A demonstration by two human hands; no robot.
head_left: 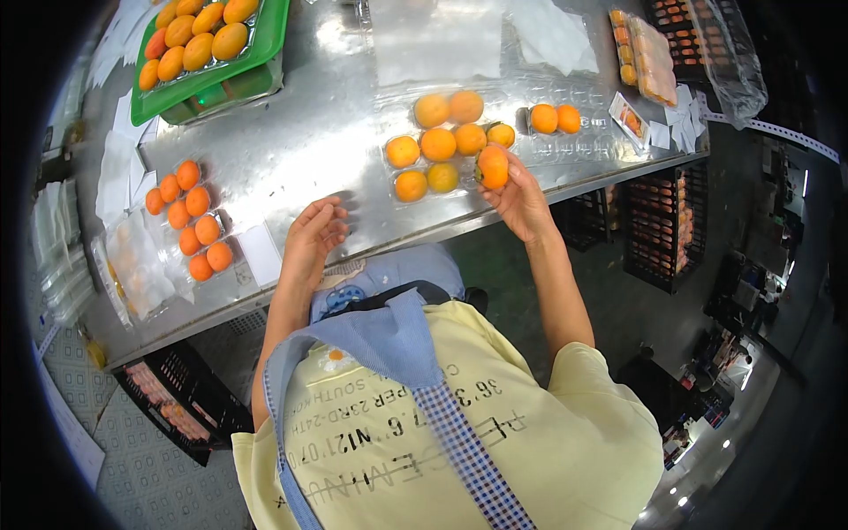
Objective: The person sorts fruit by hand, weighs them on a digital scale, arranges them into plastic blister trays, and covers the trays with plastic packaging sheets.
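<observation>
My right hand (pixel 523 201) grips an orange persimmon (pixel 492 167) with its green leafy cap turned to the left, at the right end of a clear plastic tray (pixel 395 187). In that tray sit several persimmons (pixel 438 143), and another persimmon (pixel 501 134) lies just behind the held one. My left hand (pixel 315 231) hovers by the front edge of the metal table, fingers loosely curled and apart, with nothing visible in it. To its left stands a second clear tray of deeper orange fruit (pixel 200 201).
At the back left, a green tray (pixel 276 35) bears several orange fruits. Another clear tray (pixel 583 150) holds two persimmons at right. Wrapped packs (pixel 655 62) and paper slips (pixel 682 115) lie beyond. Black crates (pixel 658 221) stand below the metal table (pixel 318 115).
</observation>
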